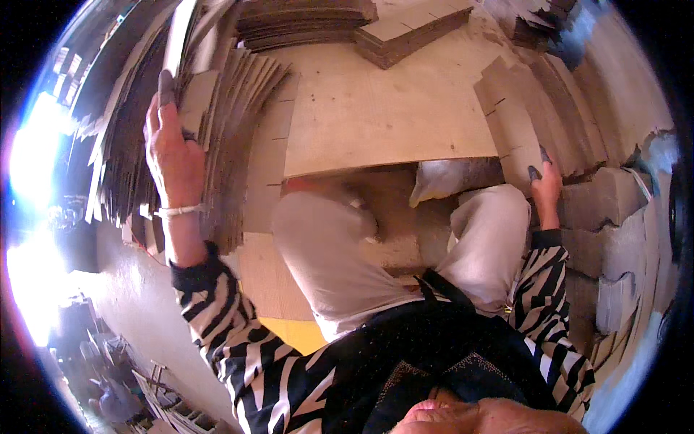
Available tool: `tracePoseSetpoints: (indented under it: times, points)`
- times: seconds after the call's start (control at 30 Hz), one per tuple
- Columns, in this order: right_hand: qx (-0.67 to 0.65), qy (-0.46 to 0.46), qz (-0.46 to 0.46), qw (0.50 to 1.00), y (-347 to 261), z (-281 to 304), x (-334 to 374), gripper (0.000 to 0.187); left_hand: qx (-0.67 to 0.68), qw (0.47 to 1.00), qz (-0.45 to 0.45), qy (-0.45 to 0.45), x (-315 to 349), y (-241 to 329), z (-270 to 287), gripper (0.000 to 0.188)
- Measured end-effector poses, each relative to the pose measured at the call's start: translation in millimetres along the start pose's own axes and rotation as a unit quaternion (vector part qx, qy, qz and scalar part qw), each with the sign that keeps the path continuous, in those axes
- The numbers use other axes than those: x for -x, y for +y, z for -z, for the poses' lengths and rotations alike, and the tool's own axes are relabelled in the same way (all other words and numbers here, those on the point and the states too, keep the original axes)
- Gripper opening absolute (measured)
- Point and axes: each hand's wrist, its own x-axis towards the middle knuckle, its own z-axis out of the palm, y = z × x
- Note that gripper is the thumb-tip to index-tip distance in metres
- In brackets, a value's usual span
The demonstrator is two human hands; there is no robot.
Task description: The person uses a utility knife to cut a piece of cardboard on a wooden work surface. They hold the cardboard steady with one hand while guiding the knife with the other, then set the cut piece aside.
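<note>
While strip (179, 36) juts beyond left grip (177, 163), right grip (547, 184) touches cardboard (510, 119).

The bare left hand (176, 155), a dark-tipped finger (166, 90) outstretched, is extended forward, its wrist (182, 220) ringed by a thin pale band (178, 210). The bare right hand (548, 186), dark at thumb (534, 174) and fingertip (544, 153), is out to the side. Black-and-cream striped fabric sleeves (546, 278) end in black cuffs (194, 273). Either hand's grip is hard to judge.
</note>
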Motion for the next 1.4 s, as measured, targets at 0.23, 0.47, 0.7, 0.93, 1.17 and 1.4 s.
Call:
tracePoseSetpoints:
  times: [0.23,0.47,0.7,0.93,1.17,1.4]
  points:
    - [-0.076,0.003,-0.095,0.993,-6,19,-21,0.028,-0.274,0.890,0.060,-0.360,124,-119,-58,0.060]
    - [-0.054,0.029,-0.062,0.996,25,-8,-22,0.030,-0.106,0.882,0.126,-0.441,105,-186,-63,0.055]
    - [-0.164,0.029,0.008,0.986,-90,53,-53,0.025,0.113,0.959,0.072,-0.250,103,-6,-135,0.041]
    - [-0.120,-0.152,0.125,0.973,-208,18,-79,0.033,-0.088,0.900,0.214,-0.371,120,36,-268,0.051]
    - [-0.070,-0.223,0.167,0.958,-214,-18,-52,0.024,0.054,0.929,-0.088,-0.354,170,129,-181,0.048]
    - [-0.162,-0.129,0.222,0.953,-220,-13,-50,0.018,0.110,0.909,-0.032,-0.401,150,143,-166,0.025]
